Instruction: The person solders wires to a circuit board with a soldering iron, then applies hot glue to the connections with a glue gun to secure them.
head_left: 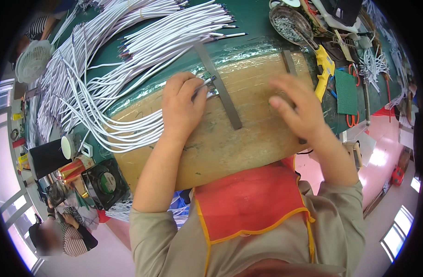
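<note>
My left hand [184, 104] is closed around a bunch of white cables [133, 131] that curve in from the left. One cable end, with dark tips, sticks out past my thumb and forefinger, beside a flat grey metal bar [223, 94] on the brown work board [211, 157]. A small greenish piece is partly visible by the fingertips; its kind is unclear. To the right, my right hand [299, 108] hovers over the board, fingers apart and holding nothing, slightly blurred. A second metal bar [289, 62] lies just beyond it, and a yellow-handled soldering tool [324, 71] is nearby.
Large bundles of white cables [174, 34] cover the back left. At the back right stands a dish [285, 27] of silvery bits, near a green mat [345, 92] and orange-handled scissors [352, 120]. A black fan [105, 183] is at the left; another person [73, 235] sits beyond.
</note>
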Action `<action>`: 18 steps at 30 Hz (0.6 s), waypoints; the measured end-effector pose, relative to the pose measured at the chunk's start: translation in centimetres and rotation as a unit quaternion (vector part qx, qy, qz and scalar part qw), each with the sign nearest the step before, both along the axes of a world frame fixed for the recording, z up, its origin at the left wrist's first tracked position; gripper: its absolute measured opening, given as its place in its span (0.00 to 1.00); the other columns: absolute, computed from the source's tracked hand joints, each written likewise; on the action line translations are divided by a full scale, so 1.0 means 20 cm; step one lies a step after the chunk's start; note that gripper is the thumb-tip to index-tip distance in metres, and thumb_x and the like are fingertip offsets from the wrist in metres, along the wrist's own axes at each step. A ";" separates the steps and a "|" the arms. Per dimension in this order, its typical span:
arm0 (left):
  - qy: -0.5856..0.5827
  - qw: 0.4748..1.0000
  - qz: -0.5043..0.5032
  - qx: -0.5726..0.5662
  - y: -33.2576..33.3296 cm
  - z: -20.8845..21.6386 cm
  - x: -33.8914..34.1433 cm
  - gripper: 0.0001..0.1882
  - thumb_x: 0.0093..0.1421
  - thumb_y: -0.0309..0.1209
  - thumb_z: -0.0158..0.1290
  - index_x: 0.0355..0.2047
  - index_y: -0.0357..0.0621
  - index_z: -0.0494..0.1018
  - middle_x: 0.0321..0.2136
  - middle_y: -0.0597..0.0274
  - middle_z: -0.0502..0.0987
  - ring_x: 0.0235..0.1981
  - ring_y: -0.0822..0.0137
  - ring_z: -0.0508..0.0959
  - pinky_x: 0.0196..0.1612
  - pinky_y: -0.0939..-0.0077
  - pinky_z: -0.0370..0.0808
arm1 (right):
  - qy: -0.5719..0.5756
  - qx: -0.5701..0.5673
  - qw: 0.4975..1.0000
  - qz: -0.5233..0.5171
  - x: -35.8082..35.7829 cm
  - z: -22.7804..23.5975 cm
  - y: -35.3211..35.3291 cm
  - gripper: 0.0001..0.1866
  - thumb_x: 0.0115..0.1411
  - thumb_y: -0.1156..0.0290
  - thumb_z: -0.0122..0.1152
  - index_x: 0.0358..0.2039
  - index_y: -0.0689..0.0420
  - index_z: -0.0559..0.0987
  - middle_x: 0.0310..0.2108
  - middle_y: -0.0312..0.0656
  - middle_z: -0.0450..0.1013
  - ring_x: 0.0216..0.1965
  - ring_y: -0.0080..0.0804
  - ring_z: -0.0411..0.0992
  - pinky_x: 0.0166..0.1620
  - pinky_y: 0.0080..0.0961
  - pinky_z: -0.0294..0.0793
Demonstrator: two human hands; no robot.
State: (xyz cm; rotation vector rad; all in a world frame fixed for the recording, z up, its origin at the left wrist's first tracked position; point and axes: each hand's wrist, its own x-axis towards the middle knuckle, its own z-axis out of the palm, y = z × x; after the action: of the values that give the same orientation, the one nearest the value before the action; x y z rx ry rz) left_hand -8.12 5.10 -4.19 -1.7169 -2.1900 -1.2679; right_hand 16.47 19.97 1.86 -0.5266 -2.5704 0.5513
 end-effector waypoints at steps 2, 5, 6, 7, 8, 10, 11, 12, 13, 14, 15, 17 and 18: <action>0.011 1.000 0.006 -0.007 0.00 0.00 0.01 0.08 0.50 0.24 0.64 0.32 0.43 0.78 0.37 0.57 0.78 0.42 0.53 0.77 0.45 0.60 0.74 | -0.038 -0.056 0.997 -0.024 0.09 -0.04 -0.08 0.19 0.60 0.60 0.67 0.48 0.56 0.81 0.46 0.48 0.77 0.49 0.48 0.75 0.52 0.39 0.74; 0.025 0.999 0.019 -0.017 0.00 0.02 0.03 0.08 0.49 0.23 0.64 0.31 0.42 0.78 0.37 0.57 0.77 0.42 0.53 0.76 0.45 0.60 0.73 | -0.033 -0.115 0.992 -0.033 0.14 -0.06 -0.14 0.17 0.60 0.60 0.67 0.46 0.56 0.81 0.44 0.49 0.77 0.48 0.49 0.75 0.50 0.38 0.75; 0.017 0.999 0.029 -0.028 -0.01 0.05 0.04 0.08 0.50 0.24 0.63 0.31 0.42 0.78 0.38 0.56 0.77 0.42 0.52 0.76 0.45 0.59 0.73 | -0.024 -0.124 0.992 -0.030 0.14 -0.07 -0.14 0.17 0.60 0.60 0.66 0.45 0.57 0.81 0.43 0.49 0.77 0.47 0.49 0.75 0.49 0.38 0.75; 0.011 0.998 0.039 -0.040 -0.02 0.08 0.05 0.08 0.50 0.24 0.63 0.32 0.43 0.78 0.38 0.56 0.77 0.43 0.52 0.75 0.46 0.59 0.72 | -0.022 -0.122 0.992 -0.030 0.13 -0.06 -0.14 0.17 0.60 0.60 0.66 0.45 0.57 0.81 0.43 0.49 0.77 0.47 0.49 0.75 0.49 0.38 0.75; 0.013 0.998 0.039 -0.038 -0.04 0.11 0.06 0.08 0.50 0.24 0.63 0.32 0.43 0.78 0.38 0.56 0.77 0.43 0.52 0.75 0.46 0.59 0.72 | -0.025 -0.116 0.993 -0.023 0.13 -0.05 -0.13 0.16 0.60 0.64 0.65 0.46 0.58 0.80 0.43 0.48 0.77 0.45 0.47 0.76 0.48 0.36 0.75; 0.003 0.998 0.051 -0.038 -0.08 0.19 0.08 0.07 0.53 0.24 0.63 0.33 0.43 0.78 0.36 0.57 0.77 0.39 0.55 0.77 0.43 0.63 0.74 | -0.026 -0.110 0.994 -0.013 0.10 -0.03 -0.11 0.15 0.60 0.69 0.65 0.47 0.60 0.80 0.42 0.48 0.77 0.44 0.45 0.76 0.48 0.35 0.75; 0.004 0.998 0.052 -0.040 -0.12 0.24 0.10 0.07 0.53 0.24 0.63 0.33 0.43 0.78 0.36 0.57 0.77 0.39 0.55 0.77 0.43 0.63 0.74 | -0.043 -0.131 0.990 -0.024 0.08 -0.02 -0.09 0.15 0.61 0.69 0.64 0.47 0.60 0.80 0.41 0.47 0.77 0.42 0.42 0.76 0.47 0.33 0.75; -0.111 0.990 0.084 -0.036 -0.16 0.30 0.13 0.07 0.56 0.24 0.62 0.35 0.42 0.77 0.34 0.58 0.77 0.37 0.60 0.78 0.41 0.68 0.74 | -0.061 -0.152 0.986 -0.033 0.06 -0.01 -0.09 0.14 0.61 0.69 0.64 0.47 0.61 0.79 0.40 0.46 0.77 0.41 0.39 0.77 0.45 0.30 0.75; -0.225 0.967 0.118 -0.029 -0.20 0.33 0.16 0.07 0.58 0.24 0.61 0.37 0.42 0.76 0.33 0.60 0.77 0.34 0.64 0.78 0.39 0.72 0.75 | -0.060 -0.154 0.986 -0.028 0.04 0.00 -0.10 0.14 0.61 0.69 0.64 0.47 0.61 0.79 0.40 0.46 0.77 0.41 0.39 0.77 0.45 0.30 0.75; -0.435 0.894 0.083 0.067 -0.24 0.31 0.19 0.08 0.63 0.24 0.59 0.41 0.41 0.73 0.31 0.63 0.77 0.31 0.73 0.77 0.35 0.79 0.74 | -0.053 -0.222 0.973 -0.025 0.01 0.01 -0.11 0.15 0.62 0.69 0.64 0.48 0.61 0.79 0.39 0.44 0.77 0.40 0.35 0.76 0.44 0.28 0.75; -0.433 0.894 0.090 0.067 -0.25 0.32 0.23 0.08 0.63 0.24 0.59 0.41 0.41 0.73 0.31 0.63 0.77 0.31 0.73 0.77 0.35 0.79 0.74 | -0.047 -0.289 0.956 -0.021 -0.02 0.02 -0.13 0.16 0.63 0.69 0.63 0.49 0.62 0.79 0.39 0.42 0.77 0.39 0.31 0.76 0.43 0.26 0.74; -0.589 0.805 0.070 0.000 -0.28 0.36 0.32 0.09 0.64 0.25 0.58 0.43 0.40 0.71 0.31 0.63 0.77 0.32 0.74 0.77 0.34 0.80 0.75 | -0.042 -0.350 0.936 0.017 -0.08 0.04 -0.23 0.16 0.63 0.67 0.63 0.48 0.61 0.80 0.37 0.43 0.76 0.38 0.31 0.76 0.42 0.27 0.74; -0.602 0.796 0.048 -0.032 -0.29 0.35 0.39 0.09 0.65 0.25 0.57 0.43 0.40 0.70 0.32 0.62 0.76 0.32 0.74 0.77 0.34 0.80 0.76 | -0.038 -0.405 0.912 0.044 -0.10 0.05 -0.28 0.16 0.63 0.65 0.64 0.48 0.60 0.80 0.35 0.43 0.76 0.36 0.31 0.75 0.40 0.27 0.74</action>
State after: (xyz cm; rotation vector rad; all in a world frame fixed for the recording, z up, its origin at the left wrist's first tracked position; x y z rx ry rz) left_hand -0.39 -0.65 2.73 -0.7089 -2.7357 -2.7685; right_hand 14.45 14.46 2.77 -0.6952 -2.3464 1.6797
